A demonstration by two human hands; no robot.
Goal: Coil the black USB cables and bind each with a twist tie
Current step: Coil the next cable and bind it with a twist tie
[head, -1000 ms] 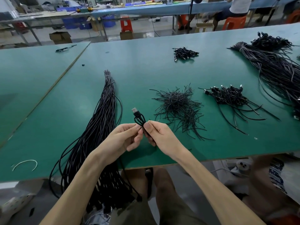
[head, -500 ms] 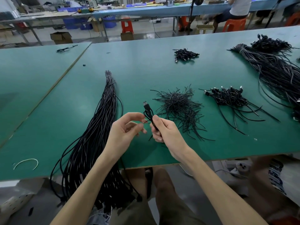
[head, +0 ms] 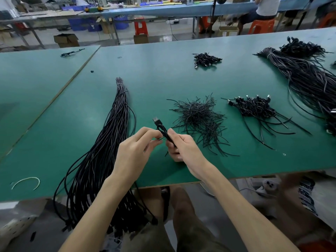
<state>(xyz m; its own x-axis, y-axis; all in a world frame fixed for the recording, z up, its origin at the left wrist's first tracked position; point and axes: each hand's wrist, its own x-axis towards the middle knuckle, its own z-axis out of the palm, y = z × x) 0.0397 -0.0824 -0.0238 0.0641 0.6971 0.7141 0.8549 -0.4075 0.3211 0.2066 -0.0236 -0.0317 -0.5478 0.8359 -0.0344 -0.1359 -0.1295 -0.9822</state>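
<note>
Left hand [head: 134, 150] has closed to pinch the coiled cable [head: 162, 130]; right hand [head: 183, 148] grips it.

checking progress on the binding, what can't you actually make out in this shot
Head view only:
Twist tie: too thin to find where left hand and right hand meet on the coiled cable; bound or not, unclear.
Coiled cable's lower loops: hidden inside the right hand's grip.
Long cable bundle: its near end drops past the table edge behind the left forearm.
Far right bundle: cut off by the frame's right edge.
</note>
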